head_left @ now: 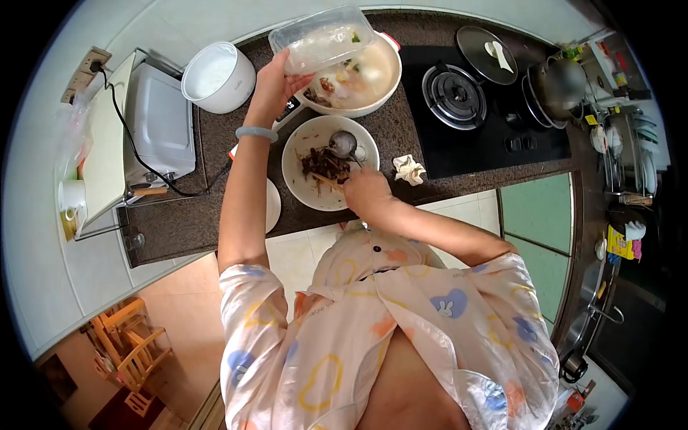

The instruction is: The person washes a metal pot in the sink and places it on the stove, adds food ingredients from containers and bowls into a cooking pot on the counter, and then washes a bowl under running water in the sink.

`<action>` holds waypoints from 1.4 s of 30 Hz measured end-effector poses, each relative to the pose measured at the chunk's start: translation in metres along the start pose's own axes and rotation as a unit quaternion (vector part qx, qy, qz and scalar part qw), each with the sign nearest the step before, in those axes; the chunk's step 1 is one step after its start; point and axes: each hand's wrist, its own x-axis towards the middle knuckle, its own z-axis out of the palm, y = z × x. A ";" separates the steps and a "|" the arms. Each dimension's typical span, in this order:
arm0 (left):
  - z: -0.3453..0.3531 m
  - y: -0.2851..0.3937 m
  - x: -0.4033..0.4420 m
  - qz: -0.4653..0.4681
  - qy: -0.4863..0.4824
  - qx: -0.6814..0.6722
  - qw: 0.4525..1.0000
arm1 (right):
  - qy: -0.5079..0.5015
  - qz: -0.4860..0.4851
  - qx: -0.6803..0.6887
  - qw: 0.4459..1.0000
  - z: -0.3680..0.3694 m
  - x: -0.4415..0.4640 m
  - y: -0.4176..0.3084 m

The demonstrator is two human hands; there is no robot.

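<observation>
My left hand [276, 87], with a pale bangle on its wrist, grips a clear plastic container [315, 39]. The container is tilted above a white electric pot [390, 89] holding cloudy broth and pieces of food; a bit of green clings inside it. Closer to me stands a large white bowl [294, 190] with dark brown food scraps [326, 166] in it. Over that bowl, my right hand [368, 193] is closed on the handle of a metal ladle [342, 143]. Wooden chopsticks [328, 183] also run toward this hand; whether it holds them I cannot tell.
A crumpled tissue [408, 170] lies right of the bowl. Beyond it are a gas burner [454, 95], a pot lid [487, 56] and a wok [555, 89]. A white round pot [218, 77] and a countertop oven [161, 118] stand left. A white plate [272, 206] lies near the counter edge.
</observation>
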 end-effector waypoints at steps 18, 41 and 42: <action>0.002 -0.021 -0.009 0.085 0.029 0.079 0.993 | 0.310 0.081 0.135 0.937 -0.149 -0.070 0.087; 0.042 -0.044 -0.005 0.145 0.016 0.056 0.988 | 0.233 0.144 0.040 0.961 -0.157 0.026 0.077; 0.045 -0.045 -0.005 0.143 0.015 0.057 0.988 | 0.269 0.108 0.059 0.955 -0.152 0.026 0.071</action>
